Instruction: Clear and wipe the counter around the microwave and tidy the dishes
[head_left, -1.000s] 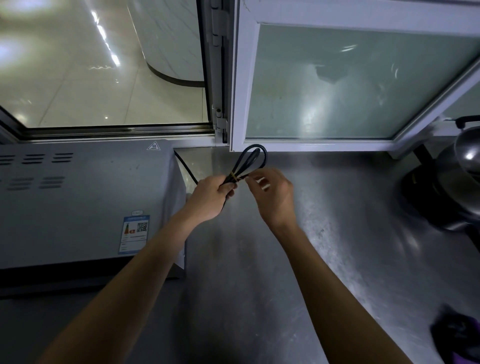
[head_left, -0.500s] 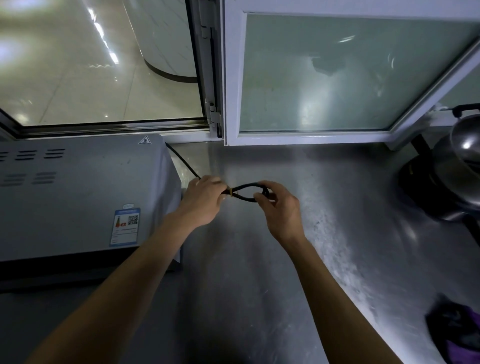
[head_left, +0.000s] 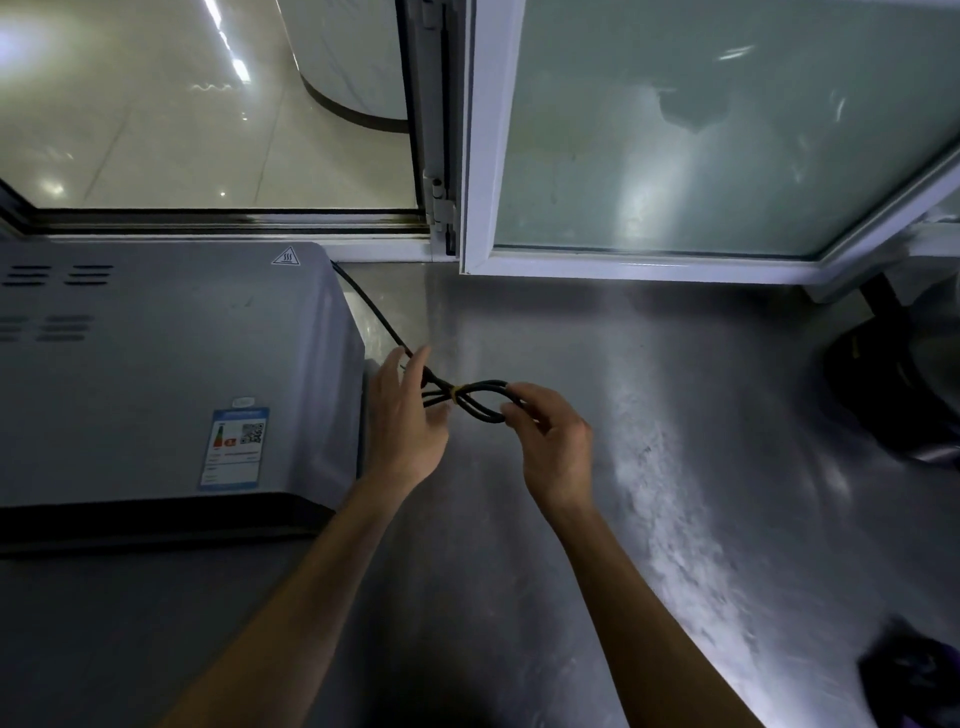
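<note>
A grey microwave (head_left: 156, 374) stands at the left on the steel counter (head_left: 649, 467). Its black power cord (head_left: 480, 400) runs from behind the microwave and is folded into a loop bound by a yellow tie. My right hand (head_left: 556, 447) pinches the far end of the loop between thumb and fingers. My left hand (head_left: 410, 421) is beside the tie with its fingers straightened and spread, touching the cord where it comes from the microwave.
An open white-framed window sash (head_left: 727, 145) juts over the counter's back edge. A dark pot and stand (head_left: 904, 384) sit at the right edge. A purple cloth (head_left: 919, 680) lies at the lower right corner.
The cord loop has come down from upright to lying flat just above the counter. My left hand has opened from its grip on the bundle, while my right hand keeps hold of the loop end.
</note>
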